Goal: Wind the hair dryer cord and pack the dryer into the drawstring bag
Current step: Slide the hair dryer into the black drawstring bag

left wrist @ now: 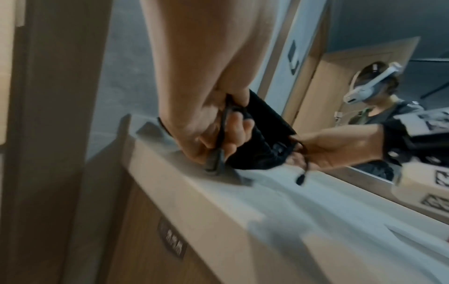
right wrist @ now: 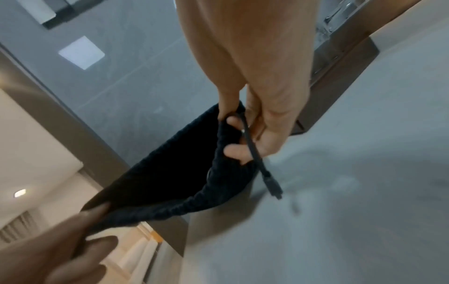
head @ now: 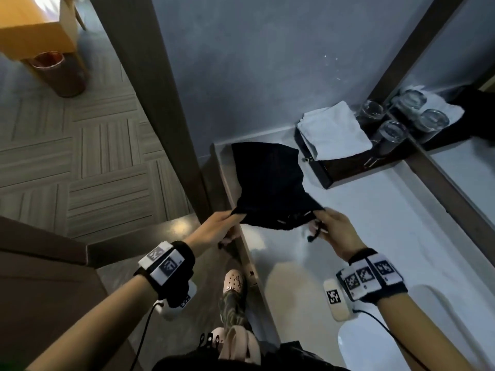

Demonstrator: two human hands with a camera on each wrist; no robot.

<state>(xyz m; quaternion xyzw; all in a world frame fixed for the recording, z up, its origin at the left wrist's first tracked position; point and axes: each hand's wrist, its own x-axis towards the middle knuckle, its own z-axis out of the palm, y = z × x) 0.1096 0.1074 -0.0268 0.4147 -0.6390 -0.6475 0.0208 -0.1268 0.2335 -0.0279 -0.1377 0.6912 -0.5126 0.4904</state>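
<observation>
- My left hand (head: 214, 226) pinches one side of the drawstring bag (head: 270, 183) at its mouth, fingers curled round the hem and one drawstring end (left wrist: 215, 161).
- My right hand (head: 334, 231) pinches the opposite side of the mouth, with the other cord end (right wrist: 272, 184) dangling just below my fingers.
- Between my two grips the mouth is stretched taut and looks nearly closed. The body of the bag reaches away from me and rests on the white counter (head: 401, 236).
- What the bag holds I cannot tell: the cloth is black and the opening shows only darkness. It bulges somewhat, so the dryer may be inside, but no dryer or power cord shows anywhere.
- Risks, as I judge them: the bag sits near the counter's left edge, so a slack pinch could let it slide off. Pulling only one cord would gather the mouth unevenly. A cord loop caught in the hem would stop it from closing.
- Beyond the bag, on the right-hand side, a dark tray (head: 326, 170) holds a folded white towel (head: 332, 132) and upturned glasses (head: 391, 132) against the mirror (head: 460, 76). A hard tug that swung the bag that way could knock them.
</observation>
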